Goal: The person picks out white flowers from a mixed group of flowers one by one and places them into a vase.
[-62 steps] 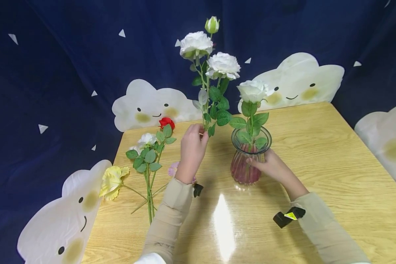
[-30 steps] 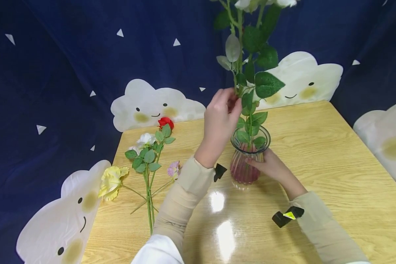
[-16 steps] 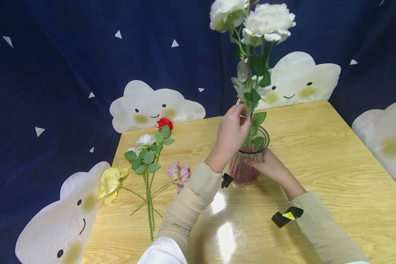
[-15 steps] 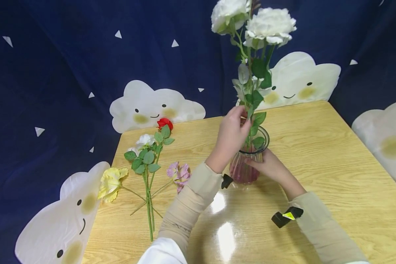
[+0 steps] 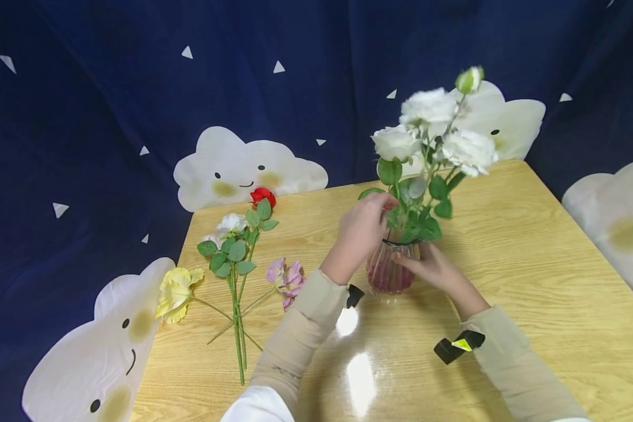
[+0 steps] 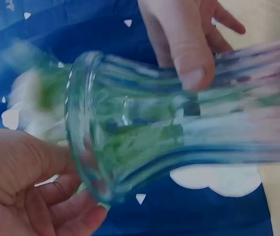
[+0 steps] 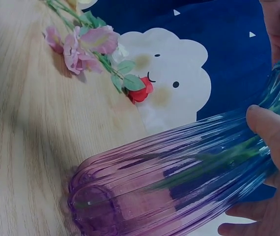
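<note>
A ribbed glass vase, pink toward its base and bluish at the neck, stands on the wooden table. My right hand grips it from the right, thumb across the front, as the right wrist view also shows on the glass vase. In the vase stand a single white rose and a branched white rose spray with a bud, leaning right. Beside the rim is my left hand. In the left wrist view its fingers are loosely bent by the glass rim, with no stem visible between them.
Left on the table lie a red rose, small white roses, a yellow flower and a pink-purple flower, their stems crossing. A dark blue curtain with white cloud cutouts stands behind.
My left hand brought the white rose spray rightward over the vase and lowered its stem in. The spray now sits lower, tilted right, and the left hand has let go. My right hand stayed on the vase.
</note>
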The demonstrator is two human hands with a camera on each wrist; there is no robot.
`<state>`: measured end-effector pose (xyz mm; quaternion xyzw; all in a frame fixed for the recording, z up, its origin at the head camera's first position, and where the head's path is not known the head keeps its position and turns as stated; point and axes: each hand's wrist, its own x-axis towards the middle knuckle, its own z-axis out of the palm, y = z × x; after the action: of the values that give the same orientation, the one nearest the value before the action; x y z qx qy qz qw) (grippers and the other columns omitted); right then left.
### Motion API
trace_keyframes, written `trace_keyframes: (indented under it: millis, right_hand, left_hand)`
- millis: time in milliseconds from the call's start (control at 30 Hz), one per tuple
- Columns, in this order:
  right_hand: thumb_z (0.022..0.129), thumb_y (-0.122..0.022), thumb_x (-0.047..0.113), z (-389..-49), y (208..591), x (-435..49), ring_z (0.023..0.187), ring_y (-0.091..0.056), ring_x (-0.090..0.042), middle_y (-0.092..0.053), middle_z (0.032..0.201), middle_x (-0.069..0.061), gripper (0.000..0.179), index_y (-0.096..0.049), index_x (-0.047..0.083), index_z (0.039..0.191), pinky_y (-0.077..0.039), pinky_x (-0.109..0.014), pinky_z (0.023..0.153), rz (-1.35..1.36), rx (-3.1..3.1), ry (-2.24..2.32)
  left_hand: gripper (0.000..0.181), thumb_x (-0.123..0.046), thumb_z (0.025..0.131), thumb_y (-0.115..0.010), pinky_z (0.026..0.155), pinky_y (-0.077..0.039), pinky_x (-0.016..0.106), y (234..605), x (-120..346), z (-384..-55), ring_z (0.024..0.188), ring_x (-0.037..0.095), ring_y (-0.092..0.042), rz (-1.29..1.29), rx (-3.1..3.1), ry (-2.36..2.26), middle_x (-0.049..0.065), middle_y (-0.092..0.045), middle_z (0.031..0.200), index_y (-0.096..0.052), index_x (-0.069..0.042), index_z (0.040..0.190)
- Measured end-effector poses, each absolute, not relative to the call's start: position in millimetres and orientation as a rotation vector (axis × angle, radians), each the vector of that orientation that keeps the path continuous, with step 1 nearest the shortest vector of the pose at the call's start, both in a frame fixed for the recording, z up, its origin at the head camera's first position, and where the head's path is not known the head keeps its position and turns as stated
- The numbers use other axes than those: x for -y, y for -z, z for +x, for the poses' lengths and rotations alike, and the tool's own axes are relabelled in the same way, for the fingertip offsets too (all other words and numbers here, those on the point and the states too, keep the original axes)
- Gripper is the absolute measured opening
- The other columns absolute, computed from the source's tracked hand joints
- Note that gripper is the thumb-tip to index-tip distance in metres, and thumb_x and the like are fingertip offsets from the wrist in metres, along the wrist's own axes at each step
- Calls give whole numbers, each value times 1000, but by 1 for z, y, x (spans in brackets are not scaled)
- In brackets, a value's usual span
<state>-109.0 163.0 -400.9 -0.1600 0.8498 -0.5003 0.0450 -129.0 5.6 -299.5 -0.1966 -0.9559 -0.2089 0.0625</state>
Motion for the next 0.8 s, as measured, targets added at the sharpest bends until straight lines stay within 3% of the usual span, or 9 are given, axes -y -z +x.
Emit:
trace_keyframes:
  millis: [200, 433, 800]
  right_hand:
    - [83, -62, 26, -108, 399, -164, 125, -23, -46, -22, 138, -31, 80, -14, -3, 140, -20, -57, 98, -403, -2569, 1488]
    - [83, -61, 31, -108, 399, -165, 125, -20, -48, -18, 139, -31, 84, -9, -1, 141, -19, -58, 98, -368, -2570, 1434]
    - [83, -62, 33, -109, 401, -164, 124, -21, -49, -19, 139, -32, 85, -10, -3, 140, -20, -58, 98, -352, -2584, 1408]
  left_hand:
    - [28, -1, 86, -50, 48, -41, 22, 305, 11, -132, 86, 11, -58, -454, 2802, 659, -5, -60, 106, -64, -18, 103]
    - [25, -2, 87, -50, 52, -45, 28, 325, 33, -138, 91, 13, -59, -308, 2773, 720, -3, -61, 103, -65, -16, 101]
    - [20, -17, 88, -54, 46, -42, 24, 376, 71, -144, 69, 12, -57, -154, 2933, 623, -1, -62, 99, -63, -13, 105]
